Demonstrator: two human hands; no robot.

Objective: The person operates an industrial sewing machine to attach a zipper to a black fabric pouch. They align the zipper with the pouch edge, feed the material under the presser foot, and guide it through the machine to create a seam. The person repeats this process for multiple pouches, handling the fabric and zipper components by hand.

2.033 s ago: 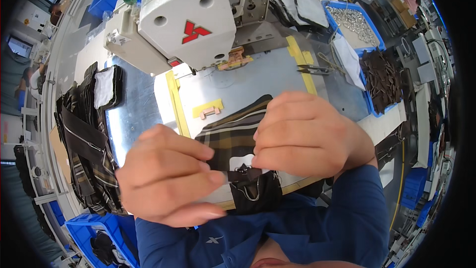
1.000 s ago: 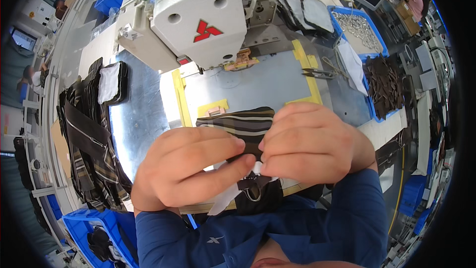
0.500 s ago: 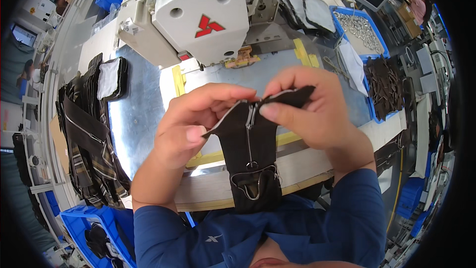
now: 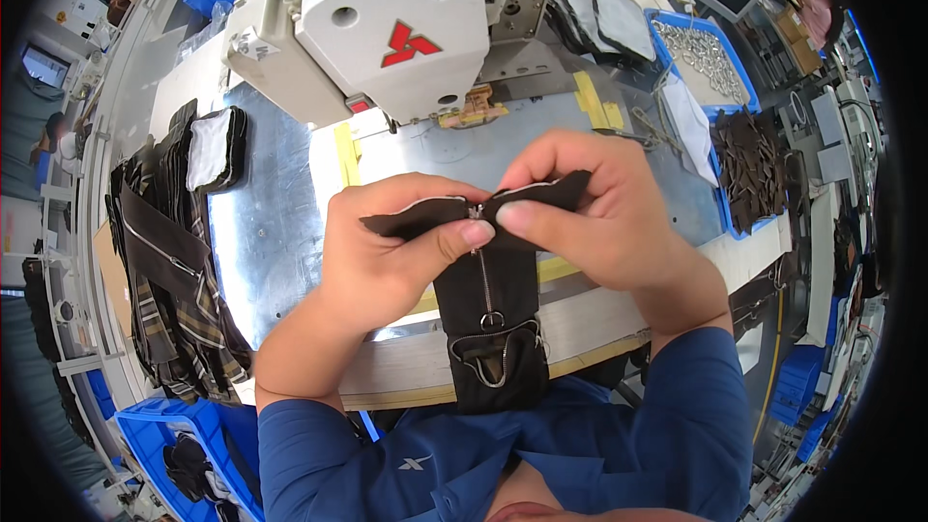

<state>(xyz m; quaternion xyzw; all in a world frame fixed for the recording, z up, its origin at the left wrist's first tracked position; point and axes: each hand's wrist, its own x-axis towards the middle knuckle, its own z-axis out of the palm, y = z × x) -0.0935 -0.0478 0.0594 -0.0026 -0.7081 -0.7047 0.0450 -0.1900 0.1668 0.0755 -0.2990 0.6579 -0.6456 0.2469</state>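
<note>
A long black fabric piece with a metal zipper (image 4: 474, 295) hangs over the near table edge toward me. Its far end splits into two flaps. My left hand (image 4: 372, 251) pinches the left flap between thumb and fingers, close to the zipper's end. With thumb and bent fingers, my right hand (image 4: 609, 222) grips the right flap. Both thumbs nearly meet at the zipper's top. Farther down the piece are a small metal ring (image 4: 492, 320) and a zipped opening with a larger metal loop (image 4: 491, 379).
Ahead stands a white sewing machine head (image 4: 396, 29) over a metal plate with yellow tape. Dark and plaid fabric pieces (image 4: 164, 271) are stacked at left. Blue trays at right hold metal rings (image 4: 706, 63) and brown strips (image 4: 749, 169). A blue bin (image 4: 164, 445) is at lower left.
My left thumb has moved right and in beside the zipper's end, and the left flap now lies folded over it. My right hand has shifted slightly left with its flap.
</note>
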